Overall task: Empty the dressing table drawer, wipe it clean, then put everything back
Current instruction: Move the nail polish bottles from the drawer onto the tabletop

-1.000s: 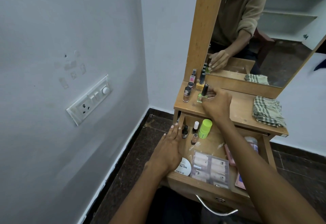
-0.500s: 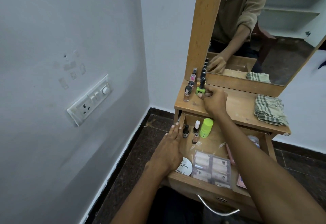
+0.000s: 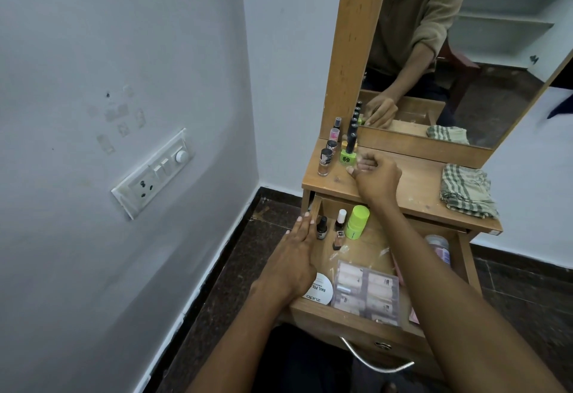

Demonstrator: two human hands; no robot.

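The drawer [image 3: 353, 315] stands pulled out toward the camera below the worktop [image 3: 412, 182], with its metal handle [image 3: 376, 361] at the near edge.

The left hand [image 3: 294, 256] lies flat along the drawer's left wall, fingers straight and pressed together, fingertips near the far left corner. It holds nothing.

The right hand [image 3: 376, 175] rests on the worktop, fingers loosely curled, just right of a green polish bottle [image 3: 348, 154]. The fingertips are beside the bottle; whether they touch it cannot be told. Nothing is seen in its grip.

On the worktop, far left, a cluster of small bottles stands upright: the green one, a brown bottle [image 3: 324, 163] nearest the left edge, a pink bottle [image 3: 335, 130] by the mirror frame, and others behind. A folded checked cloth [image 3: 466, 191] lies at the worktop's right end, well apart from the bottles.

Inside the drawer, far left: a dark bottle [image 3: 322, 227], a white-capped bottle [image 3: 341, 219] and a green tube [image 3: 357, 221], all upright and close together; a small tan bottle [image 3: 338, 239] lies just near of them. Near the front lie a white round tin [image 3: 321, 293], partly under the left wrist, and a clear packet [image 3: 367, 292] beside it. A jar [image 3: 438, 247] sits at the right, partly hidden by the right forearm.

The mirror [image 3: 459, 51] reflects the person's sleeve and hand.
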